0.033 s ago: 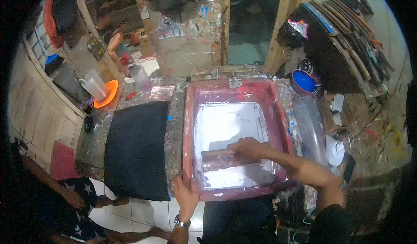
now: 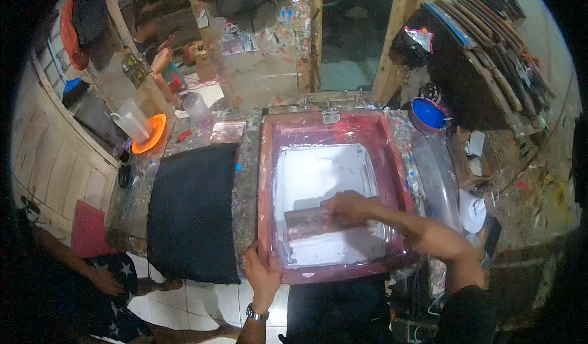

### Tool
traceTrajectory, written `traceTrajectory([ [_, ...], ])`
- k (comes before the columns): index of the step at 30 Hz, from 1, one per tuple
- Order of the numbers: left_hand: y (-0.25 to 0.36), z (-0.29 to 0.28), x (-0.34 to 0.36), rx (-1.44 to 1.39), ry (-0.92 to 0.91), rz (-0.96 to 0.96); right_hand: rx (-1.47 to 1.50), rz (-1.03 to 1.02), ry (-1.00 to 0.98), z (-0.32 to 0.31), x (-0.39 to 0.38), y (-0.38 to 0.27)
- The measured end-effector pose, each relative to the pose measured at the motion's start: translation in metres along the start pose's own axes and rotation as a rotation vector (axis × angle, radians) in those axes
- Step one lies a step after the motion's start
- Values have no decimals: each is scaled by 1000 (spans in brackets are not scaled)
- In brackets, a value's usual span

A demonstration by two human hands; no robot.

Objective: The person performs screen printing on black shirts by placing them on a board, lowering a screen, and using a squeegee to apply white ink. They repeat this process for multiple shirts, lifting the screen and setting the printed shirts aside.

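Note:
A reddish wooden screen-printing frame (image 2: 395,160) lies on the worktable, with white ink (image 2: 318,169) spread over its mesh. My right hand (image 2: 350,208) is closed round a wide squeegee (image 2: 303,223) that rests across the white area, lower than its middle. The squeegee's right end is hidden by my hand and forearm. At the near left corner of the frame, my left hand (image 2: 262,272) grips the rim, its thumb on the wood. Black cloth (image 2: 337,310) hangs out from under the frame's near edge.
Left of the frame lies a black fabric panel (image 2: 193,212). Farther back are an orange plate (image 2: 157,134) and a clear plastic cup (image 2: 196,108). A bowl of blue ink (image 2: 429,114) stands at the right. Another person's leg and patterned shorts (image 2: 116,276) are close by at the lower left.

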State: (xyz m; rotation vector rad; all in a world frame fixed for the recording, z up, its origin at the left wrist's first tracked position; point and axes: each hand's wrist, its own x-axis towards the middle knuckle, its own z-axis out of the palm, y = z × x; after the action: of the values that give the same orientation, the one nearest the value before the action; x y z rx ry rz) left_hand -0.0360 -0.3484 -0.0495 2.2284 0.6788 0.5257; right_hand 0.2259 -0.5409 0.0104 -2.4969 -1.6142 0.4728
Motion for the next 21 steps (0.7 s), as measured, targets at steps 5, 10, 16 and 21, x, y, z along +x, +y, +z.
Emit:
traceTrajectory([
  [5,16,6,9,-5,0,20,-479,-101,716,-13,72,131],
  [10,16,-1,8,45,48,30,-463,131,599,-42,92,152],
  [16,10,-2,4,52,9,16,-481,427,651,34,-8,11],
  [21,1,-4,1,72,-3,20,-232,279,442,51,-60,-93],
])
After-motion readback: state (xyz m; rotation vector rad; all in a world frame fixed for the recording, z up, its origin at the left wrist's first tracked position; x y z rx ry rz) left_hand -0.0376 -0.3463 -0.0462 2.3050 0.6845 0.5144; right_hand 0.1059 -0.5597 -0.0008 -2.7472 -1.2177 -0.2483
